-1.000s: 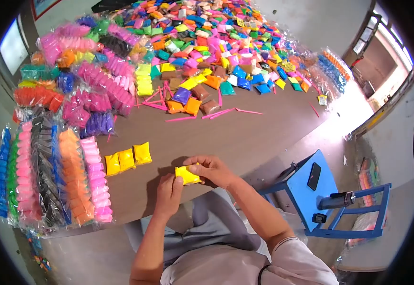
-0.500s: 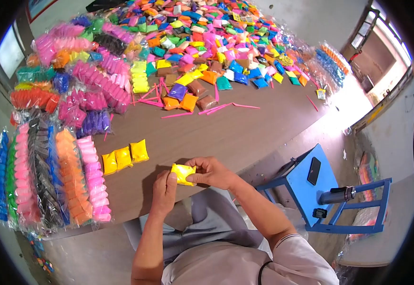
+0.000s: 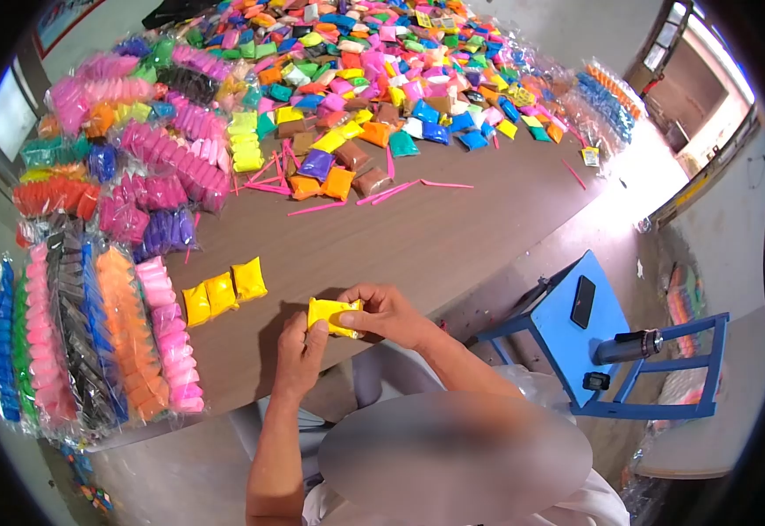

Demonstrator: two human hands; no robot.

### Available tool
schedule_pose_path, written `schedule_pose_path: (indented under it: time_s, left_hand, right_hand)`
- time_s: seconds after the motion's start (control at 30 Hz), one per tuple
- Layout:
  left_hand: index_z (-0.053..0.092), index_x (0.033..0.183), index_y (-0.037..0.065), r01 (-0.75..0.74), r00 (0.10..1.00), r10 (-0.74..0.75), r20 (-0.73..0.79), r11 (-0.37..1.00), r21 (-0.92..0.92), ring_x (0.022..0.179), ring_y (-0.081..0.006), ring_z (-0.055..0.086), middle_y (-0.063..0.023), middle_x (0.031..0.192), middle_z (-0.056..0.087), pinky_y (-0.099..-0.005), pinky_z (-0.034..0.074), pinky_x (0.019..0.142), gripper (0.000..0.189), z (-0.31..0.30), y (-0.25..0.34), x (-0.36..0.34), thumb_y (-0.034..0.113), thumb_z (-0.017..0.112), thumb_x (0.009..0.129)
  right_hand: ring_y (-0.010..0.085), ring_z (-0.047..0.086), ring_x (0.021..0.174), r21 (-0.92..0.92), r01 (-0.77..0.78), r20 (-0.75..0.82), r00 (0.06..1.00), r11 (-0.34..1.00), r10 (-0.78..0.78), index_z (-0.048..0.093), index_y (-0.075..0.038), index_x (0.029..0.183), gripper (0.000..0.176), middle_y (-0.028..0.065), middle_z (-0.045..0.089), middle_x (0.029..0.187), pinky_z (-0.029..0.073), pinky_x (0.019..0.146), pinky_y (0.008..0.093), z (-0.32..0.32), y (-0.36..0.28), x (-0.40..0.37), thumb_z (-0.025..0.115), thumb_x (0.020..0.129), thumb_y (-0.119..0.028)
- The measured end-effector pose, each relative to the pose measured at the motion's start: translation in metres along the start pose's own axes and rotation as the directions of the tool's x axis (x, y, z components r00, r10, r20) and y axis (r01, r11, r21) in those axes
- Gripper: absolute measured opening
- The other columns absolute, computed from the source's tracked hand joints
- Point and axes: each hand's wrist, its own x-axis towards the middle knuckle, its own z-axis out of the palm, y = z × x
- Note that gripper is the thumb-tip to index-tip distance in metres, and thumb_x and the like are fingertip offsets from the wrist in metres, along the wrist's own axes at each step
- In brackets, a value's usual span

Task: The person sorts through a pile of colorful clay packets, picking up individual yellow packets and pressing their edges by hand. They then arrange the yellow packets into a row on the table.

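A small yellow packet (image 3: pixel 331 315) is pinched between my two hands at the table's near edge. My left hand (image 3: pixel 300 349) grips its left side with the thumb on top. On the packet's right end, my right hand (image 3: pixel 380 316) has its thumb and fingers closed. To the left, several yellow packets (image 3: pixel 221 295) lie in a row on the brown table (image 3: pixel 382 237). Thin pink strips (image 3: pixel 395 191) are scattered farther back beside loose orange, purple and brown packets (image 3: pixel 316 165).
A large heap of coloured packets (image 3: pixel 400 70) covers the far side. Bagged rows of packets (image 3: pixel 93 324) line the left. On the right, a blue stool (image 3: pixel 544 329) holds a phone (image 3: pixel 583 302), a flask (image 3: pixel 629 346) and a small black object (image 3: pixel 596 380).
The view has shifted slightly. Both hands still hold the yellow packet, which now lies flatter and shows more of its face, with the fingers shifted slightly around it.
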Motion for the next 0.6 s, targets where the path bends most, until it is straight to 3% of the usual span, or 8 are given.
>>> schedule_pose_path:
  time_s: [0.07,0.17,0.23,0.33,0.47,0.6]
  left_hand:
    - [0.059,0.096,-0.002,0.017,1.0,-0.017,0.007,0.999,0.028,0.088,-0.0352,0.055,-0.0185,0.089,0.06,-0.0443,0.044,0.079,0.033,0.001,-0.005,0.0,0.031,0.053,0.096]
    - [0.058,0.096,-0.002,-0.074,0.997,0.074,0.0,0.992,0.102,0.088,-0.0353,0.055,-0.0184,0.088,0.059,-0.0443,0.043,0.078,0.033,0.003,-0.009,0.0,0.031,0.052,0.097]
    - [0.057,0.095,-0.002,-0.111,0.994,0.112,-0.005,0.983,0.146,0.088,-0.0356,0.055,-0.0187,0.088,0.059,-0.0448,0.043,0.077,0.033,0.004,-0.008,0.001,0.03,0.052,0.097]
    - [0.057,0.094,-0.003,-0.008,1.0,0.008,-0.012,1.0,0.001,0.088,-0.0363,0.055,-0.0192,0.088,0.059,-0.0455,0.043,0.077,0.032,0.002,-0.003,0.001,0.029,0.053,0.097]
    - [0.057,0.095,-0.003,0.001,1.0,-0.001,-0.015,1.0,-0.006,0.089,-0.0365,0.055,-0.0193,0.088,0.059,-0.0457,0.043,0.077,0.031,0.001,-0.003,0.0,0.028,0.053,0.097]
    - [0.056,0.094,-0.003,-0.085,0.996,0.086,-0.013,0.993,0.087,0.088,-0.0366,0.055,-0.0195,0.088,0.058,-0.0453,0.043,0.077,0.031,0.004,-0.011,0.0,0.027,0.053,0.097]
  right_hand:
    - [0.0053,0.057,0.076,-0.074,0.001,-0.002,1.0,0.997,-0.001,0.064,-0.002,0.107,0.027,-0.0009,0.064,0.088,0.046,0.066,0.0218,-0.003,0.005,0.002,0.071,0.092,-0.023]
    - [0.0054,0.058,0.077,-0.094,0.069,0.015,0.998,0.993,-0.068,0.065,-0.001,0.107,0.026,-0.0002,0.066,0.09,0.047,0.067,0.0213,-0.002,0.01,0.001,0.071,0.092,-0.022]
    - [0.0037,0.054,0.068,-0.027,0.164,0.0,0.986,0.986,-0.164,0.064,-0.001,0.105,0.024,-0.0018,0.062,0.083,0.044,0.059,0.0209,0.001,0.013,0.0,0.07,0.093,-0.021]
    - [0.0036,0.054,0.068,0.015,0.043,-0.006,0.999,0.999,-0.043,0.065,-0.001,0.104,0.02,-0.0023,0.062,0.081,0.044,0.059,0.0207,0.002,0.005,0.001,0.068,0.093,-0.018]
    - [0.0034,0.053,0.068,0.02,0.079,0.018,0.997,0.997,-0.08,0.065,-0.002,0.101,0.017,-0.0026,0.061,0.079,0.043,0.058,0.0203,0.007,0.001,0.003,0.067,0.094,-0.017]
    - [0.0026,0.051,0.065,-0.072,0.082,0.031,0.996,0.994,-0.08,0.065,-0.002,0.096,0.016,-0.0026,0.061,0.076,0.039,0.055,0.0203,0.002,0.009,0.0,0.068,0.094,-0.017]
